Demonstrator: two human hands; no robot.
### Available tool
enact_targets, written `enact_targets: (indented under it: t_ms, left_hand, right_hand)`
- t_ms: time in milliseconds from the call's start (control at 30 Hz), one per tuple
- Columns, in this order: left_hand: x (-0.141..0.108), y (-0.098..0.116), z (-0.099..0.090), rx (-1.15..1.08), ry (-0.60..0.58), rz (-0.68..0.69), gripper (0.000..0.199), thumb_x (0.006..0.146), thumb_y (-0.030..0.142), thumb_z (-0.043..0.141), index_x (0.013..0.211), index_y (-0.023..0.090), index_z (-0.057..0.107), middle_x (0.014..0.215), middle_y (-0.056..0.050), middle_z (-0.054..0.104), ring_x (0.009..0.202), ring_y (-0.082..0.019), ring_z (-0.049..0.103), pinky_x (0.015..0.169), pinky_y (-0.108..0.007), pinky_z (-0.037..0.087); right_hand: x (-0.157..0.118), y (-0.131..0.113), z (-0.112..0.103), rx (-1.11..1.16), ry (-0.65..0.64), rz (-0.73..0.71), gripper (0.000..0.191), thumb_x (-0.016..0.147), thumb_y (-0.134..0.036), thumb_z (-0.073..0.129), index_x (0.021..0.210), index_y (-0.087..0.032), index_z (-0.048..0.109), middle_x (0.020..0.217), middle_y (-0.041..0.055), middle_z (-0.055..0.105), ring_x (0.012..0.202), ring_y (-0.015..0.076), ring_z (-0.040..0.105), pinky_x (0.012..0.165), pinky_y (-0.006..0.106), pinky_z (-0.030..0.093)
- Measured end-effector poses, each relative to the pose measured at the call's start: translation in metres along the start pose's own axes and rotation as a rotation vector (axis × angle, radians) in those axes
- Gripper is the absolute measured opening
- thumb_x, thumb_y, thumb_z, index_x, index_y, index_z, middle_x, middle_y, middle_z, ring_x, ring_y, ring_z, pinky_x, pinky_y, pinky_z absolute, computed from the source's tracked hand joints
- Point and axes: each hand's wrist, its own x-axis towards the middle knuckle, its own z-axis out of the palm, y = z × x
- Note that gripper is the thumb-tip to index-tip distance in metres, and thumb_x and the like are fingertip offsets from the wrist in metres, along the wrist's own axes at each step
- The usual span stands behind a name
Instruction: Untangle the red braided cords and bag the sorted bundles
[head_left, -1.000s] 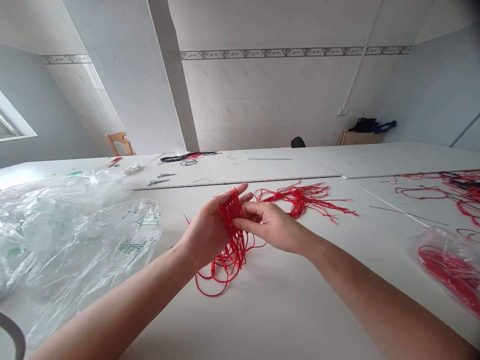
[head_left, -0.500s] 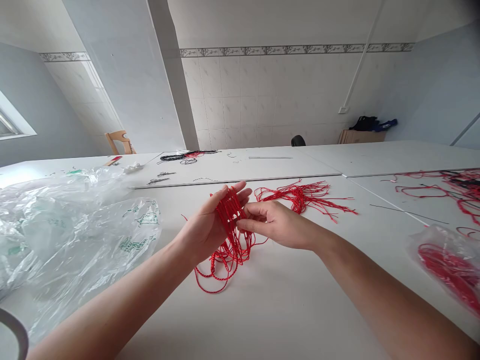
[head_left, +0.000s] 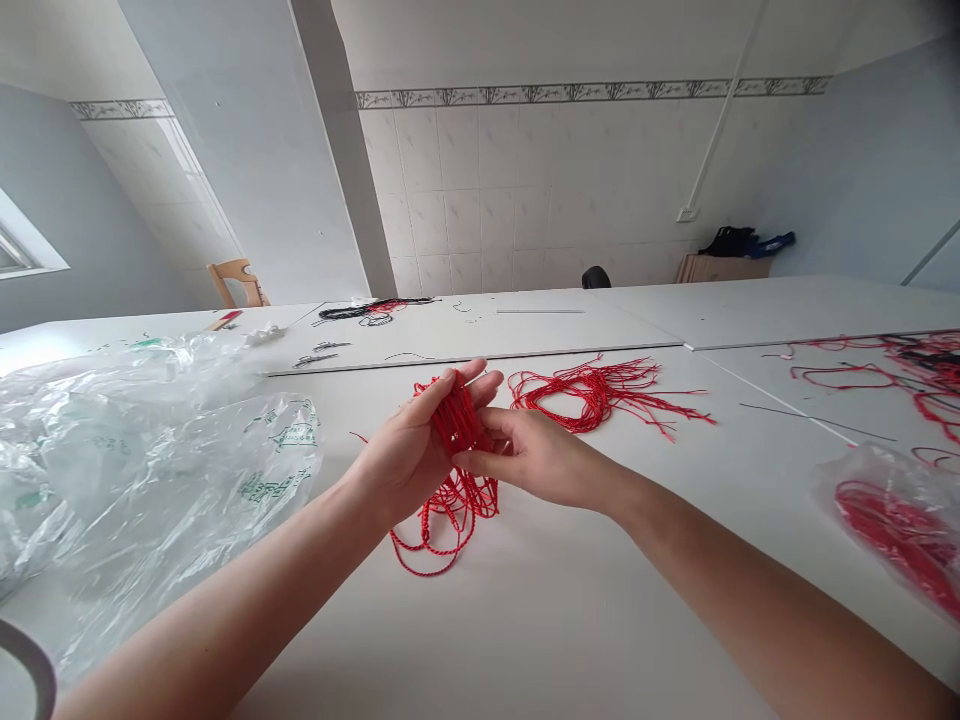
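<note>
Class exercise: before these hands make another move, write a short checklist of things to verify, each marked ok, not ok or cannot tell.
1. Left hand supports the held red cords: ok, they lie across its palm and fingers, under the thumb.
2. Right hand has a grip on those cords: ok, thumb and fingers are at their lower part.
3. Hanging loops free of tangles: cannot tell, they overlap below the hands.
4. Number of held cords countable: not ok, they are bunched together.
5. Second red bundle kept apart: ok, it lies beyond the right hand.
6. Clear plastic away from the held cords: ok, it lies to their left.
</note>
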Motion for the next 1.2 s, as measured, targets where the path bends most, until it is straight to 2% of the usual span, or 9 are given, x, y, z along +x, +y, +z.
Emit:
enact_targets:
  t_ms: [133,300,500,700,867,1000,1067,1200]
  left_hand:
    - [0.0014,0.0006,-0.0017,0.033,0.011,0.012,0.024,0.097,0.040,0.065,0.111,0.025,0.077,0.120,-0.006,0.075,0.115,-0.024,0.066,0.086,-0.030,0.053]
    - [0.0019,0.0031,-0.0014,0.004,-0.006,-0.026,0.036,0.097,0.044,0.057,0.112,0.020,0.078,0.120,-0.010,0.075,0.119,-0.029,0.065,0.092,-0.036,0.053]
    - [0.0015,0.0036,0.0017,0.019,0.028,0.007,0.038,0.100,0.037,0.050,0.116,0.017,0.077,0.119,-0.012,0.076,0.110,-0.028,0.067,0.091,-0.037,0.052]
    - [0.0019,0.0009,-0.0017,0.061,-0.020,0.042,0.038,0.100,0.034,0.053,0.124,0.016,0.074,0.125,-0.014,0.073,0.112,-0.028,0.066,0.094,-0.037,0.051]
    - [0.0021,-0.0001,-0.0024,0.060,-0.038,0.014,0.042,0.099,0.040,0.053,0.128,0.016,0.072,0.126,-0.016,0.072,0.114,-0.030,0.064,0.094,-0.039,0.051]
    - [0.0016,-0.0001,-0.0018,0.057,-0.048,0.024,0.043,0.097,0.046,0.059,0.124,0.016,0.075,0.120,-0.015,0.073,0.104,-0.028,0.065,0.090,-0.040,0.052]
    - [0.0011,-0.0004,-0.0022,0.062,-0.071,0.037,0.037,0.095,0.039,0.063,0.123,0.016,0.075,0.117,-0.014,0.073,0.101,-0.026,0.065,0.090,-0.039,0.053]
    - [0.0005,-0.0016,-0.0027,0.078,-0.102,0.037,0.031,0.092,0.020,0.064,0.120,0.018,0.077,0.119,-0.011,0.072,0.108,-0.026,0.064,0.095,-0.038,0.052]
  right_hand:
    - [0.0036,0.0044,0.0026,0.055,0.044,-0.022,0.031,0.095,-0.048,0.062,0.079,-0.022,0.056,0.072,-0.0037,0.047,0.065,0.0132,0.042,0.057,0.028,0.027]
    - [0.0032,0.0043,-0.0006,0.085,0.044,0.024,0.035,0.095,-0.053,0.061,0.079,-0.021,0.056,0.069,-0.0046,0.046,0.061,0.0120,0.039,0.056,0.029,0.025]
    - [0.0028,0.0044,-0.0042,0.056,0.079,-0.009,0.030,0.097,-0.051,0.059,0.091,-0.023,0.067,0.077,-0.0022,0.055,0.066,0.0137,0.045,0.060,0.029,0.031]
    - [0.0065,0.0081,-0.0057,0.104,0.131,-0.045,0.027,0.096,-0.048,0.060,0.094,-0.022,0.069,0.085,0.0023,0.062,0.077,0.0186,0.057,0.066,0.031,0.043]
    - [0.0077,0.0089,-0.0039,0.162,0.117,-0.057,0.026,0.097,-0.047,0.060,0.090,-0.022,0.067,0.082,0.0024,0.062,0.080,0.0201,0.061,0.070,0.033,0.048]
    - [0.0081,0.0092,-0.0038,0.182,0.126,-0.066,0.026,0.098,-0.047,0.060,0.092,-0.022,0.066,0.084,0.0023,0.062,0.084,0.0201,0.062,0.075,0.035,0.050]
    - [0.0083,0.0093,-0.0043,0.185,0.133,-0.078,0.027,0.098,-0.047,0.059,0.095,-0.022,0.067,0.088,0.0029,0.064,0.086,0.0203,0.063,0.077,0.035,0.051]
    - [0.0085,0.0098,-0.0050,0.197,0.140,-0.103,0.031,0.098,-0.050,0.059,0.100,-0.021,0.068,0.094,0.0045,0.066,0.089,0.0212,0.063,0.080,0.037,0.052]
